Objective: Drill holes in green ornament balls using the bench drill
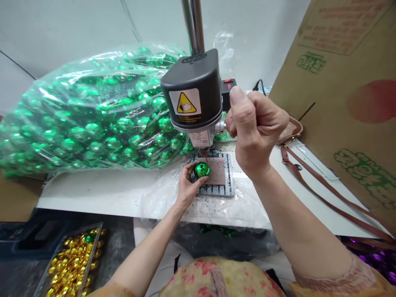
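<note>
A small bench drill press point(193, 93) with a black motor cover and a yellow warning label stands in front of me. My left hand point(187, 185) pinches a shiny green ball point(201, 170) on the press's slotted base point(230, 190), under the chuck. A thin drill bit points down at the ball; whether it touches I cannot tell. My right hand point(255, 128) is a closed fist at the feed lever on the press's right side. Most of the lever is hidden by the fingers. Beneath the ball lies a flat pinkish-brown board point(218, 167) sprinkled with dark shavings.
A large clear bag of green faceted balls point(93, 119) fills the table's left. Clear plastic sheeting point(167, 200) lies around the base. To the right are a brown strap point(324, 194) and a cardboard box point(346, 107). Gold balls point(69, 264) fill a clear container lower left.
</note>
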`<state>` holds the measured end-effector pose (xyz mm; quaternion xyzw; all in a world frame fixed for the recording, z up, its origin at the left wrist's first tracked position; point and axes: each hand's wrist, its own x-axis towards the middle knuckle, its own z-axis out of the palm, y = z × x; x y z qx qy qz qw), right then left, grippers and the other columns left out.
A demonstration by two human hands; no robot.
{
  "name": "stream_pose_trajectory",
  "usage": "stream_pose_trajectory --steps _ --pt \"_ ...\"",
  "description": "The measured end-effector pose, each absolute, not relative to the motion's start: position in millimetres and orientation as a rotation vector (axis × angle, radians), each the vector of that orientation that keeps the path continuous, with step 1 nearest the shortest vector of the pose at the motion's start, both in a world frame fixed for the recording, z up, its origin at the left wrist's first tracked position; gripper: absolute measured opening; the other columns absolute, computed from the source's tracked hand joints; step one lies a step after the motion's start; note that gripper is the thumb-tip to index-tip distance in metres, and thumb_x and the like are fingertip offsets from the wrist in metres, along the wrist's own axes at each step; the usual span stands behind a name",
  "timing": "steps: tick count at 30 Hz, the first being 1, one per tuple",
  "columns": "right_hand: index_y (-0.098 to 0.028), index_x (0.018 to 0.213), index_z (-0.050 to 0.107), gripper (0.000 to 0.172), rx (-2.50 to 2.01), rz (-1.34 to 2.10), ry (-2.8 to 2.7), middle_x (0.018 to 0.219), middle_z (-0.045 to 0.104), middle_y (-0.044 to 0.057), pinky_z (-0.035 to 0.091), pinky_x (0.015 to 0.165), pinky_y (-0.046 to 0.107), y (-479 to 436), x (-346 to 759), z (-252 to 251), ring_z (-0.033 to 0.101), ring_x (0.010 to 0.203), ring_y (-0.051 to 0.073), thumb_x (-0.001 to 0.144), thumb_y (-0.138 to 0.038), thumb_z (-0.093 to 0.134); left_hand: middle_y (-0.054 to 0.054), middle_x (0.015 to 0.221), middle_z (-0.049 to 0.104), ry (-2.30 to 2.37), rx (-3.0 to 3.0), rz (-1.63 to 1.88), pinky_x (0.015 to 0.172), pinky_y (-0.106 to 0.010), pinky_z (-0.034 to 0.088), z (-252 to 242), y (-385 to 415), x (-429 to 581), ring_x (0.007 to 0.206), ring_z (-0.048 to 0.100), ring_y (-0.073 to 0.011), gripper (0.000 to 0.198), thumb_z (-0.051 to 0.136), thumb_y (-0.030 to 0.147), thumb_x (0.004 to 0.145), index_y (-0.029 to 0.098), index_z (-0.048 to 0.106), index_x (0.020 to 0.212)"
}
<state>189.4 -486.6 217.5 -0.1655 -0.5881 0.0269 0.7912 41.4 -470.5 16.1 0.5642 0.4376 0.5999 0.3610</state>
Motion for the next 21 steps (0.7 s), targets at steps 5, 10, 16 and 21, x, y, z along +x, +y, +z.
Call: stream_pose_trajectory --steps 5,10,16,21 --pt "-0.02 0.056 0.034 0.043 -0.382 0.083 -1.271 0.053 0.031 -0.005 0.034 0.048 0.026 -484 190 214 0.039 0.047 0.006 0.095 -0.027 0.051 -0.01 0.123 0.064 1.091 1.482 1.532 0.108 -0.043 0.042 16 -464 39 0.121 0.057 -0.0267 0.066 0.086 0.033 0.064 0.021 0.056 0.121" --pt "-0.02 0.053 0.031 0.046 -0.381 0.111 -1.229 0.051 0.026 -0.006 0.028 0.045 0.025 -487 188 217 0.032 0.043 0.004 0.092 -0.017 0.055 -0.01 0.127 0.062 1.099 1.478 1.448 0.108 -0.041 0.042 18 -459 37 0.122 0.056 -0.0265 0.064 0.082 0.038 0.069 0.021 0.057 0.125" --pt "-0.019 0.052 0.03 0.046 -0.375 0.131 -1.213 0.052 0.022 -0.007 0.027 0.045 0.023 -490 186 219 0.034 0.043 0.003 0.09 -0.013 0.056 -0.01 0.127 0.063 1.104 1.508 1.402 0.106 -0.041 0.043 19 -454 36 0.12 0.057 -0.0264 0.062 0.079 0.041 0.072 0.02 0.058 0.127" --pt "-0.018 0.052 0.031 0.046 -0.367 0.141 -1.215 0.053 0.021 -0.007 0.027 0.046 0.022 -491 187 220 0.035 0.044 0.002 0.09 -0.011 0.055 -0.01 0.128 0.063 1.086 1.523 1.396 0.106 -0.039 0.043 19 -449 33 0.12 0.057 -0.026 0.061 0.075 0.042 0.077 0.02 0.055 0.13"
